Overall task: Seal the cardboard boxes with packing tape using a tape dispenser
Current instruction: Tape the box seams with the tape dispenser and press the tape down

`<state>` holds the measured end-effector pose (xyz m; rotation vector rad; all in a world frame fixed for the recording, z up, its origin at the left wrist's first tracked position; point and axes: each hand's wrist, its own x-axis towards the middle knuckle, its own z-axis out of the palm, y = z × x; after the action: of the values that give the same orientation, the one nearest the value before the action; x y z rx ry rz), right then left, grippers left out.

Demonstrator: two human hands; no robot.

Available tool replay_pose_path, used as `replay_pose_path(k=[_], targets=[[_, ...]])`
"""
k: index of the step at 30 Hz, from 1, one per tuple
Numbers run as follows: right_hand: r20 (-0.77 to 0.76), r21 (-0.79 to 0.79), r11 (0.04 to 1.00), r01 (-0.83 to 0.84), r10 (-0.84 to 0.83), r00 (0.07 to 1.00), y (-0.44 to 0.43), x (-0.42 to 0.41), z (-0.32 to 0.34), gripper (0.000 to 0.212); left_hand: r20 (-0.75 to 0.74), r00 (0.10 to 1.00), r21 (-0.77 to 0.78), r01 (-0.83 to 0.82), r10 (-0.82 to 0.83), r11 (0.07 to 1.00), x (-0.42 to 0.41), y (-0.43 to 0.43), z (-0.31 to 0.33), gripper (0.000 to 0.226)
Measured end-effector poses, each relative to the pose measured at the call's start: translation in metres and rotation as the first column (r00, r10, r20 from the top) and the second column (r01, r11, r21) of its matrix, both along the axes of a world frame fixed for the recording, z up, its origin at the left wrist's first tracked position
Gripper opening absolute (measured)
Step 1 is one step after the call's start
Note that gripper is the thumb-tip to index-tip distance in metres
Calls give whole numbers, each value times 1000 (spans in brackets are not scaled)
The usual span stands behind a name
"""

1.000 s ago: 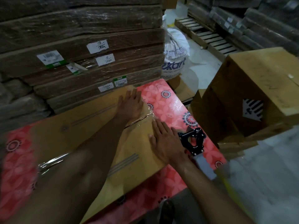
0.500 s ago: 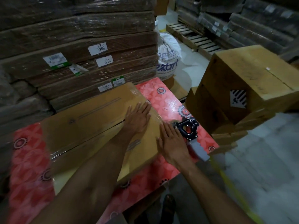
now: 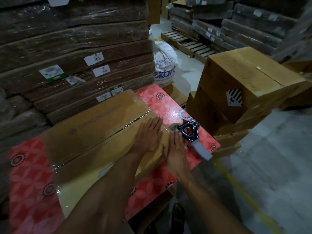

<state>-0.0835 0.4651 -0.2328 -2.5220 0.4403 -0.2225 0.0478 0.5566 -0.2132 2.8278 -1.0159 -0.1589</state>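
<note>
Head view, frame centre: the left hand (image 3: 149, 135) lies flat, fingers straight, on the right end of the cardboard box (image 3: 94, 132). The right hand (image 3: 177, 156), also flat, presses that end's edge. The tape dispenser (image 3: 192, 138) lies on the bench (image 3: 30, 174), just right of those fingers.

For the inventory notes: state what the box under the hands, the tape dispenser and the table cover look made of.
Box: matte brown cardboard, glossy clear tape along its seam. Tape dispenser: shiny black frame, metal or hard plastic; grey handle looks plastic. Table cover: red flowered sheet with glare, likely plastic.
</note>
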Motion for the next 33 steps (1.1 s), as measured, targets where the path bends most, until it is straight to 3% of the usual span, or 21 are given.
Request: replay_pose_path(k=[3, 10, 19, 28, 33], targets=[[50, 334, 931, 146, -173, 984, 25, -12, 0, 67, 3, 1000, 7, -25, 25, 1000, -6, -2, -2, 58], [-80, 544, 764, 346, -363, 928, 38, 10, -18, 72, -3, 999, -9, -32, 32, 999, -7, -3, -7, 59], [-90, 390, 833, 392, -390, 917, 32, 6, 7, 69, -74, 997, 25, 8, -6, 1000, -2, -1, -4, 60], [-176, 388, 834, 393, -352, 919, 20, 10, 16, 45, -224, 971, 78, 104, -84, 992, -1, 9, 18, 66], [-164, 396, 815, 423, -390, 906, 21, 0, 18, 41, -170, 983, 83, 85, -70, 993, -22, 38, 19, 62]])
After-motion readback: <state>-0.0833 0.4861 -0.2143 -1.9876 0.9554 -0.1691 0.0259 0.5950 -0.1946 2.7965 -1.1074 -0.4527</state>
